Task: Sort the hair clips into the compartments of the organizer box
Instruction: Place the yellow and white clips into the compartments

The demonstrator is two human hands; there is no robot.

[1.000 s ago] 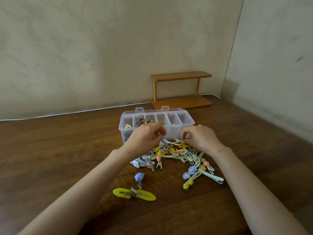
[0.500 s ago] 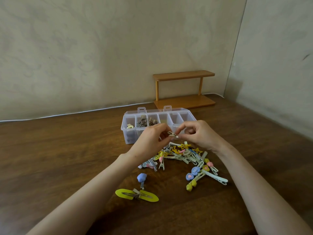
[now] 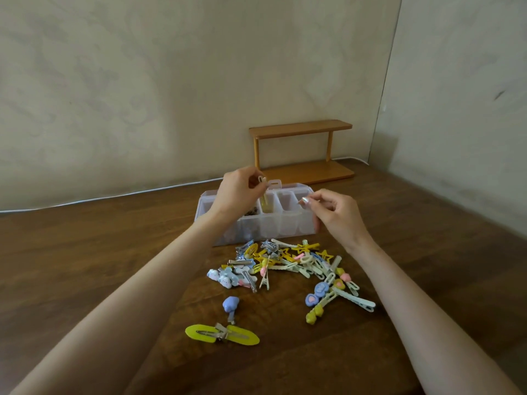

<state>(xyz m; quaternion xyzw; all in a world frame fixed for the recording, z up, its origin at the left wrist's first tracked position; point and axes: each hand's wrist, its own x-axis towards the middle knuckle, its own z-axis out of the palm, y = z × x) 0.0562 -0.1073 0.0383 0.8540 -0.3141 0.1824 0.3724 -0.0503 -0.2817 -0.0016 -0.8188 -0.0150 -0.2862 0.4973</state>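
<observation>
Since half a second ago the hands have split and come up off the pile. They were pinching one clip between them just in front of the box, and now both are over the organizer box point(image 3: 256, 235).

Left hand point(image 3: 236, 195) is over the middle compartments, fingers clamped on a pale clip point(image 3: 261, 179) held upright. A yellowish strip below it runs into the third compartment; can't tell if it's the same clip or one already in there.

Right hand point(image 3: 339, 218) is over the right end, thumb and forefinger pinched on a small shiny clip point(image 3: 304, 200). It's tiny, so the ID isn't certain.

Progress, my read: early.
- Dark metal clips point(image 3: 252, 212) sit in a left compartment.
- The two right-hand compartments look empty; the left hand hides the rest.
- The main pile point(image 3: 288, 262) is on the bench point(image 3: 85, 266) right in front of the box: stars, long white ones and character ones, all mixed.
- A blue clip point(image 3: 230, 305) and a yellow snap clip point(image 3: 222, 334) lie nearer the person, apart from the pile.

Most of the sort is left.
</observation>
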